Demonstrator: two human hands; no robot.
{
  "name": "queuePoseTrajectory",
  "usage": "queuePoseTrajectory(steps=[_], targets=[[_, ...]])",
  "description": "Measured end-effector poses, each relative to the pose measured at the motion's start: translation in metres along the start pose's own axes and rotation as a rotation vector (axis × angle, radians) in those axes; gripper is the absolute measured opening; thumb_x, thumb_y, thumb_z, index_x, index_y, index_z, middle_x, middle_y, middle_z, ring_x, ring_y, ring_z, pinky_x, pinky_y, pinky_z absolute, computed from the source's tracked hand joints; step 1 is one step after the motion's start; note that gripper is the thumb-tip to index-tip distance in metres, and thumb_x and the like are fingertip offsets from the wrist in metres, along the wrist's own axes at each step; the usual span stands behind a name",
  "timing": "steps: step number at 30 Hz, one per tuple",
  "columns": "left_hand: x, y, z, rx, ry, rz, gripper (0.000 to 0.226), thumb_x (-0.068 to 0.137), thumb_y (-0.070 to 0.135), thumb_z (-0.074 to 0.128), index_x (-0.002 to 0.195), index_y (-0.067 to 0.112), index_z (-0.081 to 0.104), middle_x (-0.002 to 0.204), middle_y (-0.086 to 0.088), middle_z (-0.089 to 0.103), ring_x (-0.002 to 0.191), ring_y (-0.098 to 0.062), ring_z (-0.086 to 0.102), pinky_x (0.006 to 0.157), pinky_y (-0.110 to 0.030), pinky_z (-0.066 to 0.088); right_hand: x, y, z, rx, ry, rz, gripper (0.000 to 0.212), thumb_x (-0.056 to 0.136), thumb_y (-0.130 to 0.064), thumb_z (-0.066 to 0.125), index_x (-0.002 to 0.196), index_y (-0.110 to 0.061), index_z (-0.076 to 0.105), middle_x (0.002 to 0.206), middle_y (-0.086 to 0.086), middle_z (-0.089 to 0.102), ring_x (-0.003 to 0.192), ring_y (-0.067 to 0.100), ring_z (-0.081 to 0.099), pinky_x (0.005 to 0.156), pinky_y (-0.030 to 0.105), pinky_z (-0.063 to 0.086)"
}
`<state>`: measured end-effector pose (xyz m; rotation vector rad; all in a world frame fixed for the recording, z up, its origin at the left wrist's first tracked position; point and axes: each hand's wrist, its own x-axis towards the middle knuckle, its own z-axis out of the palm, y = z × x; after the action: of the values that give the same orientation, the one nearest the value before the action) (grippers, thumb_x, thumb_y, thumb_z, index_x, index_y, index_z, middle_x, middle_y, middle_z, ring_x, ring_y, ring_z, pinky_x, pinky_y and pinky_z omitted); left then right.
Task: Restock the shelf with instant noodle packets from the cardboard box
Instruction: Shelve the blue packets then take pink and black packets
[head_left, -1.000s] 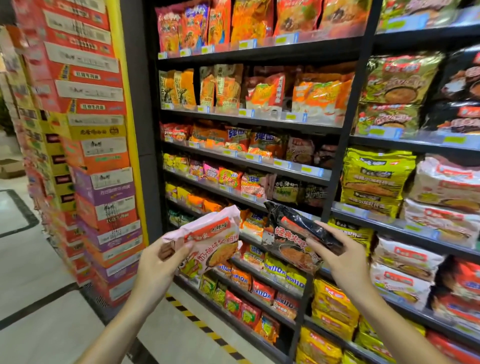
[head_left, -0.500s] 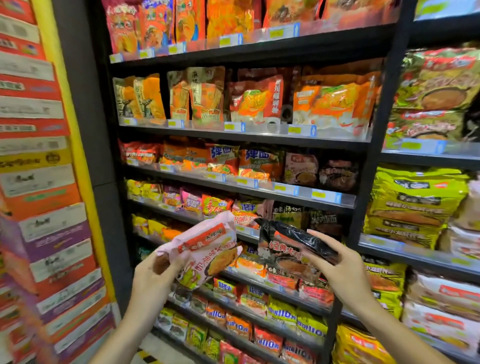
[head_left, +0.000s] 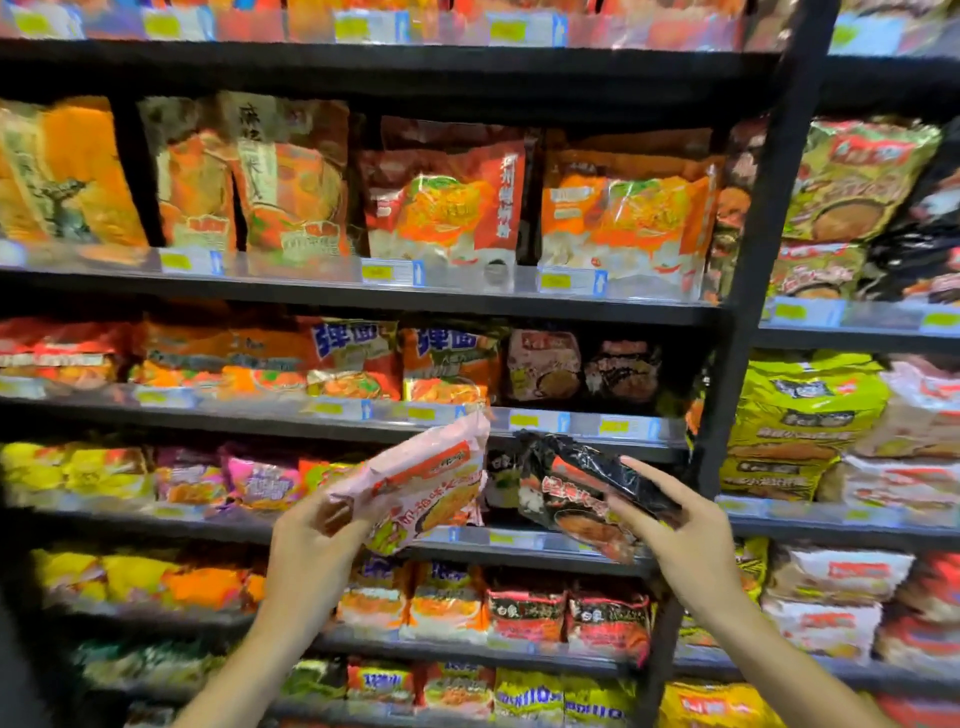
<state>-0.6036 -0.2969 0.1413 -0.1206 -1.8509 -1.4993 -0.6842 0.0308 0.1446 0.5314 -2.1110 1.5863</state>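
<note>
Pink packet (head_left: 415, 488) in my left grip (head_left: 306, 551), black packet (head_left: 587, 488) in my right grip (head_left: 685, 540); next, find matching shelf (head_left: 571, 431) rows just ahead

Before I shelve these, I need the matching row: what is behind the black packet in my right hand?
Behind the black packet runs a shelf edge with yellow price tags. The stock directly behind it is covered; a dark pack peeks out at its left.

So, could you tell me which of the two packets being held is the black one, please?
The black packet is in the right hand. The left hand holds the pink packet, which sits further left and slightly higher.
</note>
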Motion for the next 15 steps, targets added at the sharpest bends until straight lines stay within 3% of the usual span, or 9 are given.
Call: queuePoseTrajectory(steps=[3, 6, 9, 12, 15], targets=[[0.035, -0.007, 0.012, -0.091, -0.059, 0.072, 0.037, 0.077, 0.005, 0.081, 0.104, 0.029, 0.076, 0.105, 0.010, 0.076, 0.103, -0.007, 0.069, 0.088, -0.019, 0.052, 0.004, -0.002, 0.004, 0.002, 0.083, 0.064, 0.045, 0.080, -0.025, 0.080, 0.121, -0.041, 0.068, 0.117, -0.021, 0.069, 0.112, -0.005, 0.062, 0.093, 0.022, 0.052], [0.060, -0.008, 0.033, -0.184, -0.097, 0.192, 0.029, 0.075, 0.026, 0.076, 0.102, 0.039, 0.076, 0.106, 0.014, 0.074, 0.102, -0.007, 0.067, 0.088, -0.021, 0.052, 0.008, -0.006, 0.004, 0.038, 0.171, 0.082, 0.043, 0.080, -0.014, 0.079, 0.119, -0.030, 0.070, 0.108, -0.014, 0.074, 0.096, -0.003, 0.069, 0.075, 0.009, 0.051], [0.083, -0.016, 0.059, -0.102, -0.085, 0.429, 0.032, 0.082, 0.006, 0.070, 0.110, 0.023, 0.072, 0.112, 0.018, 0.071, 0.108, -0.008, 0.066, 0.092, -0.023, 0.050, 0.016, -0.004, -0.003, 0.050, 0.224, 0.077, 0.044, 0.079, -0.009, 0.078, 0.119, -0.025, 0.071, 0.106, -0.008, 0.076, 0.101, 0.005, 0.070, 0.082, 0.015, 0.054], [0.113, -0.029, 0.087, -0.059, -0.070, 0.545, 0.034, 0.082, -0.008, 0.073, 0.113, 0.007, 0.071, 0.118, -0.002, 0.071, 0.114, -0.020, 0.065, 0.098, -0.033, 0.049, 0.026, 0.000, -0.014, 0.025, 0.258, 0.062, 0.045, 0.079, -0.015, 0.079, 0.121, -0.029, 0.070, 0.107, -0.010, 0.076, 0.106, 0.009, 0.069, 0.091, 0.028, 0.055], [0.145, -0.035, 0.116, -0.064, -0.076, 0.602, 0.036, 0.080, -0.011, 0.074, 0.114, -0.001, 0.071, 0.119, -0.012, 0.069, 0.115, -0.026, 0.065, 0.098, -0.039, 0.050, 0.039, 0.001, -0.020, 0.026, 0.310, 0.023, 0.044, 0.079, -0.014, 0.079, 0.118, -0.032, 0.071, 0.109, -0.010, 0.075, 0.107, 0.009, 0.069, 0.091, 0.026, 0.055]])
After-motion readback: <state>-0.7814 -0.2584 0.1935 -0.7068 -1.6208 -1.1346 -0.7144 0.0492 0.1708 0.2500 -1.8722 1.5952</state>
